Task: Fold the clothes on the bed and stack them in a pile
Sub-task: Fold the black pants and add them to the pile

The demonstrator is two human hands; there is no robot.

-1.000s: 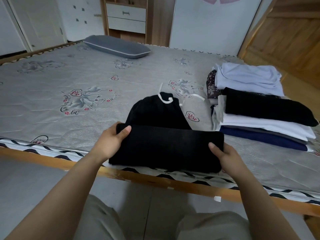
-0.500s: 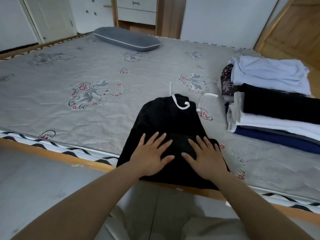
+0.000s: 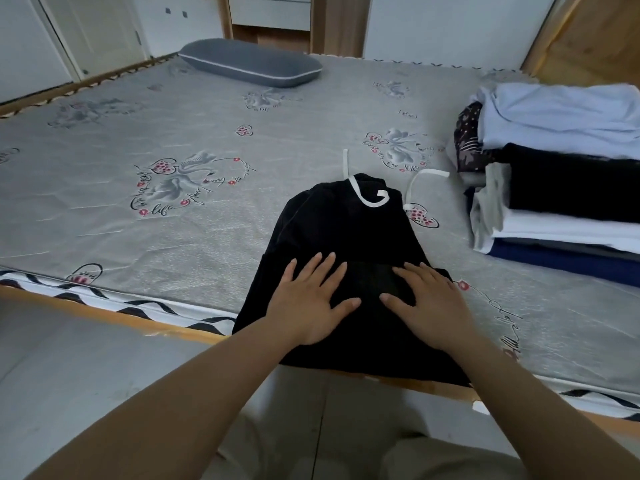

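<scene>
1. Bed [image 3: 173, 216] edge nearest me is carrying the black garment [image 3: 346, 230], which has gone from being lifted at its ends to lying doubled over.
2. I am pressing my left hand [image 3: 311, 303] and right hand [image 3: 429, 306] flat on it, fingers spread, gripping nothing.
3. White drawstrings [image 3: 370, 197] are trailing off its far end.
4. Farther right, the pile [image 3: 561, 188] is waiting; this piece looks nearly ready to join it.
</scene>
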